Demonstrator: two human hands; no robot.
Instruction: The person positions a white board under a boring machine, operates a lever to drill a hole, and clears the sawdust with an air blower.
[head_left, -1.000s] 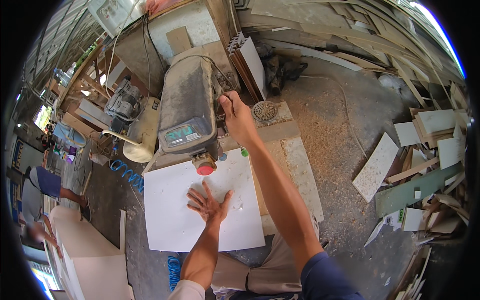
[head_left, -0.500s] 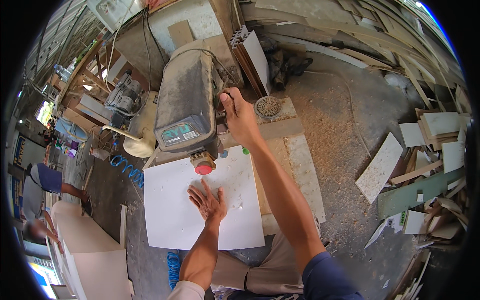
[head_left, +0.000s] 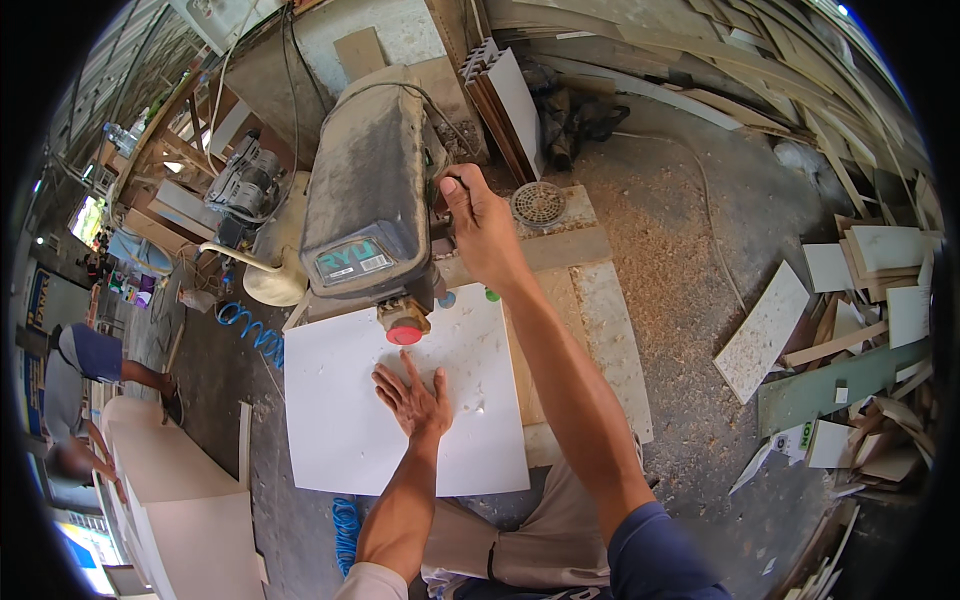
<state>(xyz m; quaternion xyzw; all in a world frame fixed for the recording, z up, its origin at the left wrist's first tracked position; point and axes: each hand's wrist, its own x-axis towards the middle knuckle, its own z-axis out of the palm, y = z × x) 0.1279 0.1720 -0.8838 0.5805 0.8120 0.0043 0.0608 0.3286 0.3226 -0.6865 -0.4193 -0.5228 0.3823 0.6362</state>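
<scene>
A dusty, dark-bodied drill press [head_left: 365, 170] stands in front of me, with a red push button [head_left: 404, 332] low on its front. Under its head lies a white board [head_left: 340, 400], dotted with small chips and shavings. My left hand [head_left: 412, 396] rests flat on this board, fingers spread, just below the red button. At the machine's right side my right hand [head_left: 480, 225] is closed around the drill press lever, most of which the fingers hide. The drill bit is out of sight behind the machine's head.
A wooden worktable [head_left: 590, 350] carries the board; a round metal grate [head_left: 538, 204] sits at its far end. Offcuts [head_left: 860, 350] are heaped at the right, and sawdust covers the floor. Blue coiled hose [head_left: 345, 535] hangs near my left. Another person [head_left: 85, 370] bends over panels at far left.
The view has shifted slightly. Both hands keep their places, the left on the white board and the right on the drill press lever.
</scene>
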